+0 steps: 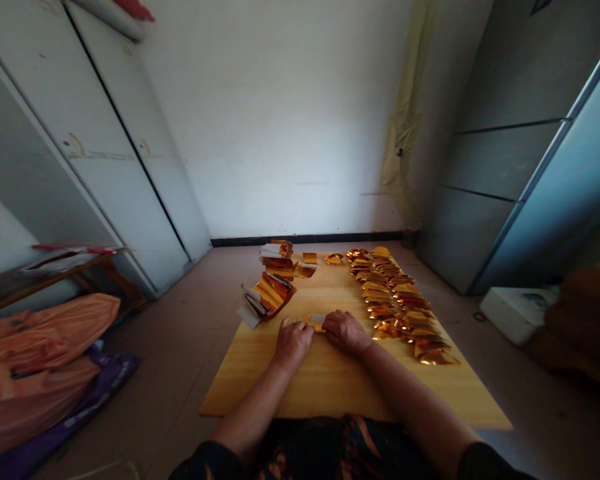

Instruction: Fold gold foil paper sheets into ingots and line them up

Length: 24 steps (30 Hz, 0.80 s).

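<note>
Between my two hands lies a small sheet of gold foil paper (317,319), with a pale grey side showing on top. My left hand (294,343) is closed on its left end. The fingers of my right hand (346,331) are bent over its right end and partly hide it. Both hands rest low on the wooden board. To the right stand rows of folded gold foil pieces (377,293), packed closely together. Loose stacks of gold foil sheets (270,293) lie beyond my left hand, some with grey sides out.
The wooden board (300,387) reaches from my lap towards the white wall (290,133). Grey cabinets (125,153) stand on the left, a refrigerator (495,153) on the right. Orange plastic bags (40,360) lie at the left, and a white box (513,312) sits on the floor at right.
</note>
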Each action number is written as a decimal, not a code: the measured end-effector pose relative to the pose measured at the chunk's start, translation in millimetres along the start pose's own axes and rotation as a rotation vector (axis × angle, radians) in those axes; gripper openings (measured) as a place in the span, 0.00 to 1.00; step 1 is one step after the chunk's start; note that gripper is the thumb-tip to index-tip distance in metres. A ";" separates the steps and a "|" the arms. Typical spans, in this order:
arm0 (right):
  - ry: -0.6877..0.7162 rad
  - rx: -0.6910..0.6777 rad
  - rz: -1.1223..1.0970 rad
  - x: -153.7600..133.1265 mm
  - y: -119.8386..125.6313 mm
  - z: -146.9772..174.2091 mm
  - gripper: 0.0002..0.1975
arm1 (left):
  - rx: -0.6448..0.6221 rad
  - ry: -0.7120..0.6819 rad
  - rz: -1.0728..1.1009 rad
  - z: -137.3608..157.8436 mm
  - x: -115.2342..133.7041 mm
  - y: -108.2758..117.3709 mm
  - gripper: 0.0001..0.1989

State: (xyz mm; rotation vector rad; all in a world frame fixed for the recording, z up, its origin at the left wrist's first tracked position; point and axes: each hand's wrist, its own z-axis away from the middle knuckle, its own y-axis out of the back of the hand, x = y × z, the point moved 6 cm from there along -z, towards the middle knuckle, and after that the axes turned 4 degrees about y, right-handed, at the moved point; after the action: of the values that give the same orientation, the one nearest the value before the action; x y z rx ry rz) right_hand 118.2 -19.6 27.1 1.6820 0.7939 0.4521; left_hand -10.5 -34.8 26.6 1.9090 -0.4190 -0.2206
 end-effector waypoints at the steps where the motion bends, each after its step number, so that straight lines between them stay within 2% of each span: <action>1: -0.011 0.007 -0.001 1.6 -1.7 -0.4 0.09 | -0.003 -0.002 0.012 0.6 -0.8 0.9 0.13; 6: -0.068 0.076 -0.117 11.3 -9.4 -3.1 0.09 | -0.042 -0.063 0.078 5.5 -4.4 5.7 0.11; 10: -0.137 0.037 -0.170 13.7 -8.3 -5.7 0.08 | -0.072 -0.110 0.122 9.9 -5.8 9.2 0.13; 16: -0.255 -0.101 -0.061 7.4 -3.2 -14.1 0.11 | -0.104 -0.098 0.135 10.1 -6.2 9.8 0.12; 24: -0.254 -0.156 0.104 1.3 -13.9 -25.9 0.12 | -0.124 -0.095 0.120 9.3 -5.4 10.7 0.11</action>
State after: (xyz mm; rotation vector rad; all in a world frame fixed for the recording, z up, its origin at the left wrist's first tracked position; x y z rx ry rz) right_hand 98.1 0.9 20.5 1.6003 0.4752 0.3532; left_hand -20.7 -44.1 32.9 1.7505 -0.5692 -0.2534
